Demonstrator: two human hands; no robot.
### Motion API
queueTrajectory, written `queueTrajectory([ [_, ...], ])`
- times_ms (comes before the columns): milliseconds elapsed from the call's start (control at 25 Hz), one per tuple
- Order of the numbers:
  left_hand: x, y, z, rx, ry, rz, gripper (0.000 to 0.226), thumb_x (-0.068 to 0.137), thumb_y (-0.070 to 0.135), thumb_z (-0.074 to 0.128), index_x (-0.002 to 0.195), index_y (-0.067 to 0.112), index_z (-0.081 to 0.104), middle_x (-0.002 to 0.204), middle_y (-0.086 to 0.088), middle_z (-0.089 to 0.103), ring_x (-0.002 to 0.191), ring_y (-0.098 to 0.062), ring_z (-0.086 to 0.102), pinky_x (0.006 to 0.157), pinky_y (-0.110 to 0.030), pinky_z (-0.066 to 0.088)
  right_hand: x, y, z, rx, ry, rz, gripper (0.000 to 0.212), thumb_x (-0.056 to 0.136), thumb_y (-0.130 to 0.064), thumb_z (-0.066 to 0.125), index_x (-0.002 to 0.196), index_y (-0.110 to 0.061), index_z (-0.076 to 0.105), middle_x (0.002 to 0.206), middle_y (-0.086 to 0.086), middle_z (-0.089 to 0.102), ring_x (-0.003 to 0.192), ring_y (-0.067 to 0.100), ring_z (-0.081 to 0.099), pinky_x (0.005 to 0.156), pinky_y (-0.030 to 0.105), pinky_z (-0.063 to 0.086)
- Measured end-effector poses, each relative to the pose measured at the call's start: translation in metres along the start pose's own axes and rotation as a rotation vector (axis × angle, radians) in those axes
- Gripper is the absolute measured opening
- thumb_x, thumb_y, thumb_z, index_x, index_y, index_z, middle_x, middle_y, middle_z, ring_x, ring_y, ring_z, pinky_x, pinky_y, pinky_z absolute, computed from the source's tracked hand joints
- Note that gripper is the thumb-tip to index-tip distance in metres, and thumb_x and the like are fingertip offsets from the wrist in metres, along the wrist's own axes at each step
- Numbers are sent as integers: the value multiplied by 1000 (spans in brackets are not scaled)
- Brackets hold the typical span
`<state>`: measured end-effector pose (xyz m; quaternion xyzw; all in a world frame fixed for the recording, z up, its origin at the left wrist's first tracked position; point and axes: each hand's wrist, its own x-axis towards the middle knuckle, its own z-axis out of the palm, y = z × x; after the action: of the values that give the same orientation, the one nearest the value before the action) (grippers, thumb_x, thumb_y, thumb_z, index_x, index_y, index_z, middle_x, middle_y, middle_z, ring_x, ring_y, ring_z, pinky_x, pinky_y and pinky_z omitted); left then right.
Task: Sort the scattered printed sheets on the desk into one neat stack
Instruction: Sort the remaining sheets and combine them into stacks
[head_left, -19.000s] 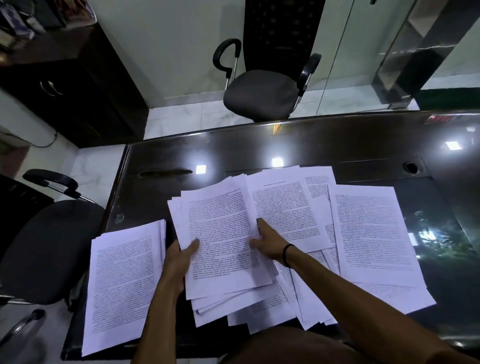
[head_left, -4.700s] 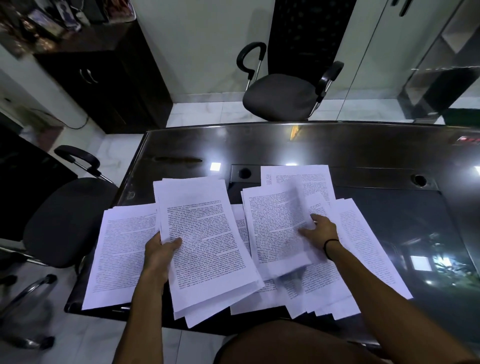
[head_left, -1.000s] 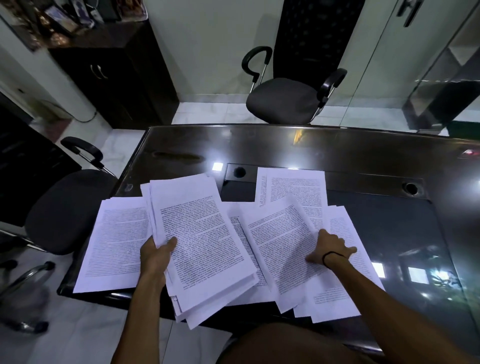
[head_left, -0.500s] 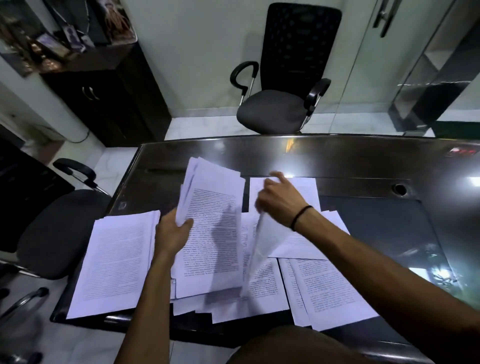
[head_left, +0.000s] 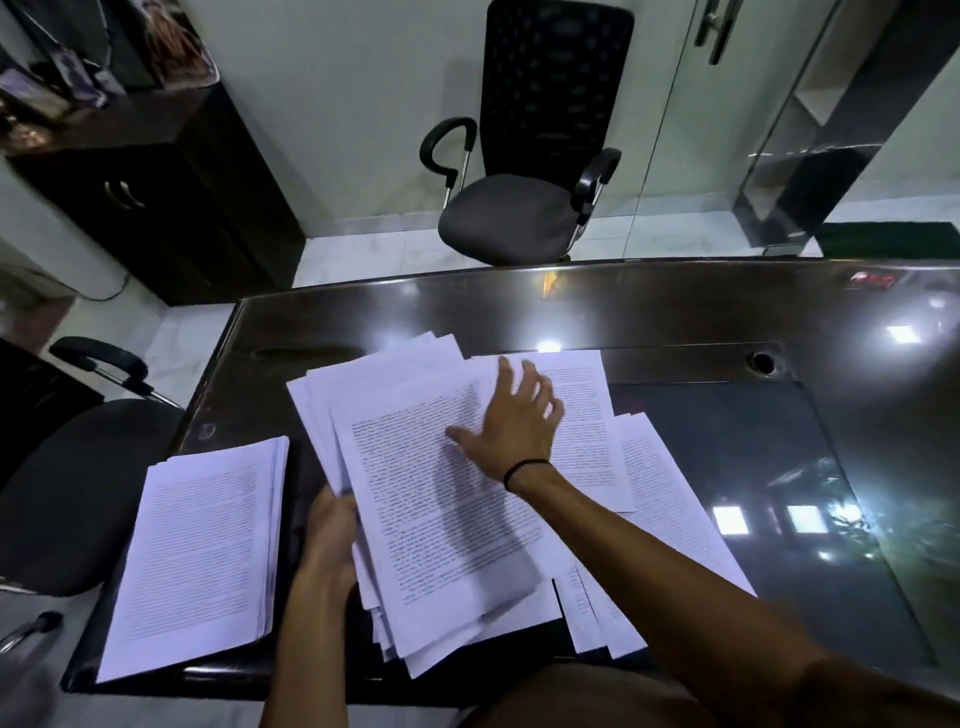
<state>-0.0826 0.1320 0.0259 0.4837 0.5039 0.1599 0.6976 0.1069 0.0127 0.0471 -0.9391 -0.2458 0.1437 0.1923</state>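
Loose sheets (head_left: 670, 499) lie fanned over the middle of the desk (head_left: 675, 322); a squared stack (head_left: 202, 551) sits apart at the near left edge. Left hand (head_left: 332, 535) grips the left edge of a gathered bundle (head_left: 431, 499), fingers curled under it. Right hand (head_left: 511, 421) is spread flat, fingers straight, over the bundle's top sheet, grasping nothing.

Paper judged light, limp and slick on the glossy top: single sheets will slide and buckle. Best pinched at an edge or corner, bundles supported from below.

Sheets carry dense printed text, too small to read. No brands or labels visible.
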Motion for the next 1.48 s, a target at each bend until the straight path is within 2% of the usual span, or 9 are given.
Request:
queueTrajectory([
  [120,4,-3,-17,-91,-7,-66,22,97,18,60,111,12,76,113,-22,74,101,-40,71,96,-57,53,12,26,12,614,-449,102,71,80,-46,77,134,-11,48,137,11,56,122,30,55,105,50,45],
  [200,5,-1,-15,-210,-36,-169,37,99,44,57,113,16,77,111,-15,75,99,-36,71,95,-51,52,6,28,23,733,-436,63,46,86,-34,73,124,-14,56,125,6,64,112,26,61,99,47,49],
  [280,9,-4,-8,-145,-78,-146,33,98,46,60,114,21,74,111,-7,76,102,-31,71,93,-45,52,4,26,33,707,-397,32,41,89,-34,68,124,-20,53,123,1,62,110,23,59,95,41,49],
  [480,31,-23,-7,132,84,-19,21,92,3,70,111,13,72,107,-9,75,92,-27,72,85,-40,56,28,52,45,696,-407,132,39,81,-41,77,109,-24,55,112,2,66,102,23,63,89,43,55],
  [640,42,-22,-12,120,124,-33,22,93,6,70,113,16,70,109,-6,74,100,-31,71,91,-44,55,54,101,36,20,-141,314,69,67,-59,79,122,-32,49,133,4,46,125,29,43,97,50,44],
  [840,56,-16,-2,138,100,-46,21,93,7,70,111,18,70,108,-4,74,98,-29,71,91,-46,56,64,148,30,-4,-191,574,109,57,-52,90,140,-25,25,149,12,23,132,41,34,99,63,40],
  [1000,61,-10,8,180,85,-41,20,94,7,70,109,20,70,108,-5,74,97,-28,71,88,-44,57,70,155,24,182,-150,581,97,61,-38,93,132,-13,32,132,18,49,117,40,54,91,51,52],
  [1200,54,-4,7,181,93,-19,19,95,5,68,106,20,68,102,-1,73,92,-24,70,85,-41,56,67,153,20,72,-166,635,104,63,-45,90,138,-10,29,143,22,35,126,44,46,93,52,49],
  [1480,44,-3,-9,203,118,26,29,94,7,69,122,16,67,112,-4,73,102,-29,70,87,-41,57,65,147,8,243,-79,341,34,88,-18,69,119,-7,57,116,19,66,103,38,61,85,40,49],
])
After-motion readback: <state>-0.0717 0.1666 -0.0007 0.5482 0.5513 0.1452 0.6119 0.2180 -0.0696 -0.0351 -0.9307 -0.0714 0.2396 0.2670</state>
